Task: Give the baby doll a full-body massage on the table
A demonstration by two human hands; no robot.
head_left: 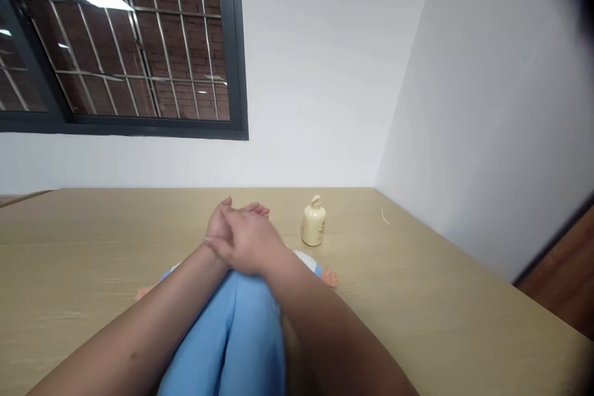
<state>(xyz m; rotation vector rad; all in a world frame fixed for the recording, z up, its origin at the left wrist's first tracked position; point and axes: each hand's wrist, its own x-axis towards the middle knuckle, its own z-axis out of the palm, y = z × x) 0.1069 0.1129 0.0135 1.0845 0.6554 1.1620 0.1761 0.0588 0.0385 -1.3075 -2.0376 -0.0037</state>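
My left hand (221,223) is palm up above the table, its fingers partly hidden behind the other hand. Across its palm and wrist lies my right hand (253,238), slightly blurred, with the thumb over the left wrist and the fingertips hidden or smeared. Below both hands are light blue trousers (253,328). A doll in white and light blue lies mostly hidden behind my arms; its small hand (330,277) shows at the right, and another at the left. A cream bottle (314,223) with a looped top stands just right of my hands.
The wooden tabletop (417,297) reaches back to a white wall. A thin pale strand (385,218) lies at the back right. A dark-framed window (239,74) with metal bars is at the upper left. Brown wood (563,278) shows at the right edge.
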